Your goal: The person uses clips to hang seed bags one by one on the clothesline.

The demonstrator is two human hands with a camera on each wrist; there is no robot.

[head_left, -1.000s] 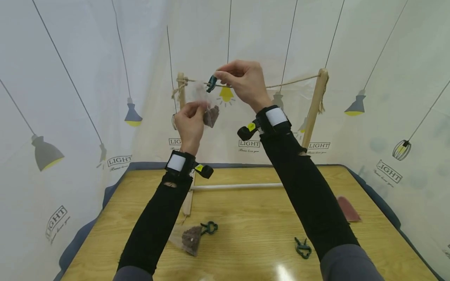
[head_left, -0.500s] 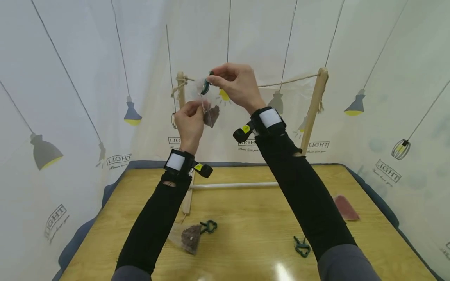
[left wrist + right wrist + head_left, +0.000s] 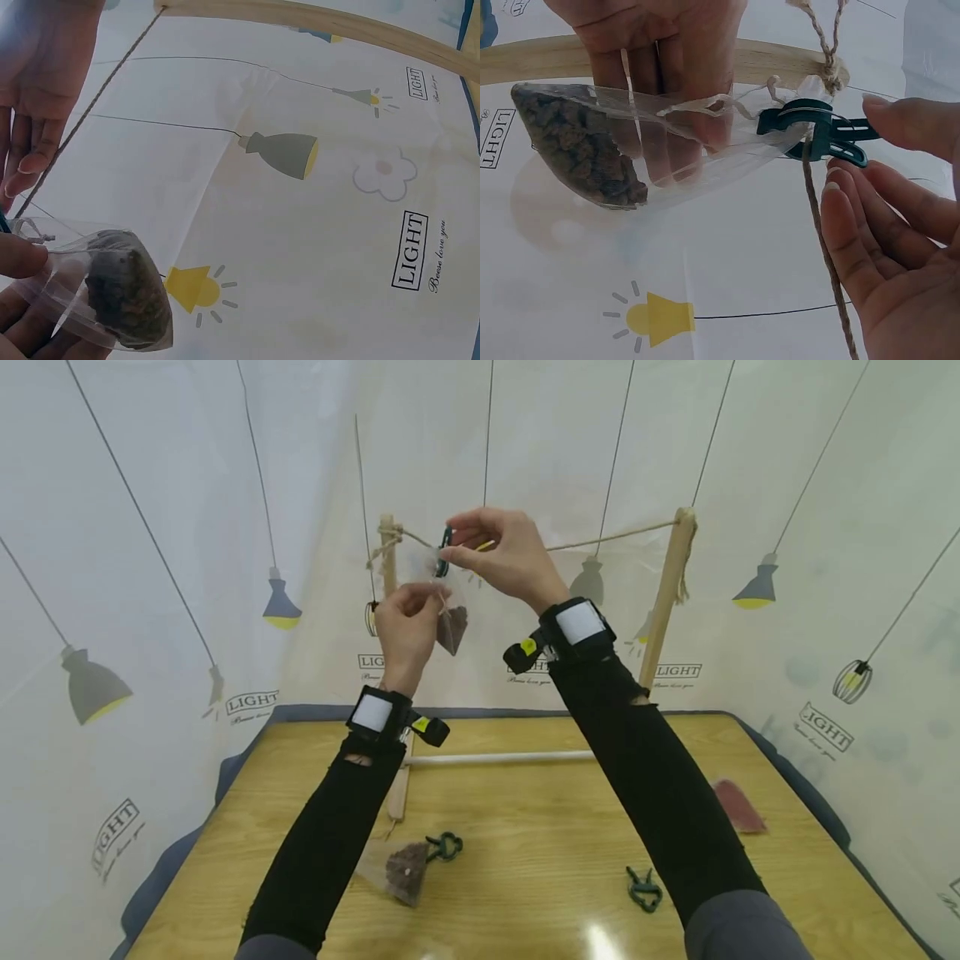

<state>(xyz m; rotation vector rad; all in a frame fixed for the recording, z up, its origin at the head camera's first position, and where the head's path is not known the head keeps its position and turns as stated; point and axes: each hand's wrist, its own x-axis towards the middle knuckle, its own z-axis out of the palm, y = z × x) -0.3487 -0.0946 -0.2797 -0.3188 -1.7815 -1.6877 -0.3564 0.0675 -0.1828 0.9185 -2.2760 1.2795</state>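
My right hand (image 3: 513, 556) pinches a dark green spring clip (image 3: 810, 131) by its handles, thumb on one and fingertips at the other. The clip sits over the thin rope (image 3: 817, 214), with the gathered mouth of a clear drawstring pouch (image 3: 682, 131) between its jaws. Dark brown crumbly bits fill the pouch's lower end, and a pale cord trails near its neck. My left hand (image 3: 408, 631) pinches the pouch below the clip; in the left wrist view its thumb (image 3: 19, 255) lies on the film, fingers behind.
The rope spans two wooden posts (image 3: 667, 602), with a white bar (image 3: 502, 758) low between them. On the table (image 3: 540, 852) lie another filled pouch (image 3: 407, 872), green clips (image 3: 645, 889) and a pink rounded piece (image 3: 738, 806). A printed cloth (image 3: 555, 435) backs everything.
My right hand has come left and down, bringing the clip from beside the pouch onto its mouth at the rope. The pouch has dropped slightly, still in my left hand.
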